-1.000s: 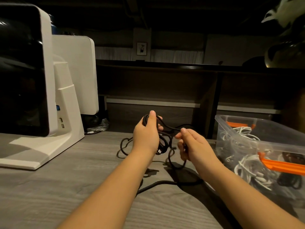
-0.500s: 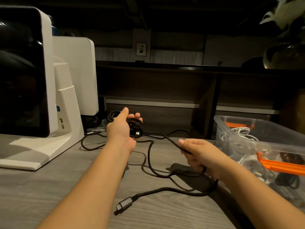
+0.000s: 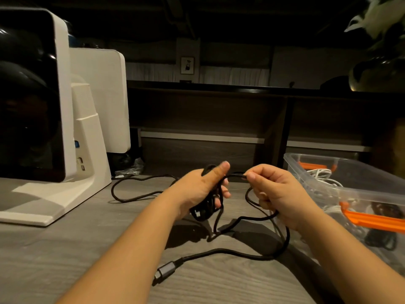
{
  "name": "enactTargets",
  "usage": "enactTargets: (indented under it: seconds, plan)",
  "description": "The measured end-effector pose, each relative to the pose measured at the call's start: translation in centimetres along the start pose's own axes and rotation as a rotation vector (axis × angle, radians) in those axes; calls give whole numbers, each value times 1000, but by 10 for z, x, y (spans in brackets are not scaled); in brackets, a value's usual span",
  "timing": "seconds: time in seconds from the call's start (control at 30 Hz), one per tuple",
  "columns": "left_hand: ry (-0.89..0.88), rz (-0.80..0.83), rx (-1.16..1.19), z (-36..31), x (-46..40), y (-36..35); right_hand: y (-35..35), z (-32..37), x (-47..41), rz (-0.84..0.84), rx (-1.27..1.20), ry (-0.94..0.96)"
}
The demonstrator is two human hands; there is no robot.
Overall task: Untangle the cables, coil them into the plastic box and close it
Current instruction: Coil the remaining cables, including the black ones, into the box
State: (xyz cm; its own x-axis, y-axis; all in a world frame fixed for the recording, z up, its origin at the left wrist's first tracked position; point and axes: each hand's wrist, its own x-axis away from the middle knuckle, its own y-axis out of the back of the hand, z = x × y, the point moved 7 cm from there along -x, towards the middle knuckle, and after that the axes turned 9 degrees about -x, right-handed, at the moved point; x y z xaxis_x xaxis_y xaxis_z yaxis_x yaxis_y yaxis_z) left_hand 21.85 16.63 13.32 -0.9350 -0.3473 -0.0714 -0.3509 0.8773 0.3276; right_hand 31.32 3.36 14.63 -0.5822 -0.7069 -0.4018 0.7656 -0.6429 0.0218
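Both hands met near the middle of the view above the grey wood-grain tabletop. The left hand gripped a bundle of coils of the black cable, its fingers curled round the loops and the thumb laid over the top. Just beside it, at 3 o'clock, the right hand pinched a single strand between thumb and forefinger, the remaining fingers curled in (whether they also held cable could not be told). Slack looped over the tabletop toward 9 o'clock, and another run trailed toward 6 o'clock, ending in a grey metal connector lying flat. At 3 o'clock from the hands stood the clear plastic box, lidless, with orange latches, white cables and something dark inside. At 9 o'clock stood a white machine with a black front.
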Motion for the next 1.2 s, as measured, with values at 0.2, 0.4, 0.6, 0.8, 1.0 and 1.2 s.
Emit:
enactTargets:
  seconds: [0.2,0.4,0.6,0.8,1.0,1.2]
  plan:
    - [20,209,-82,4,7,-39,-3,-14,-2,-116,-19,-34]
    - [45,-56,457,-4,4,-25,-12,-37,-2,-115,-237,-242]
    - [79,-336,437,3,2,-2,-11,-36,-2,-180,-500,-333]
    - [52,-324,468,-2,3,-2,-12,-36,0,-119,46,-282]
    - [62,-279,303,1,1,0,-18,-30,1,-43,130,-188]
    - [-73,-319,758,-5,-3,2,-36,-31,4,108,-63,-241]
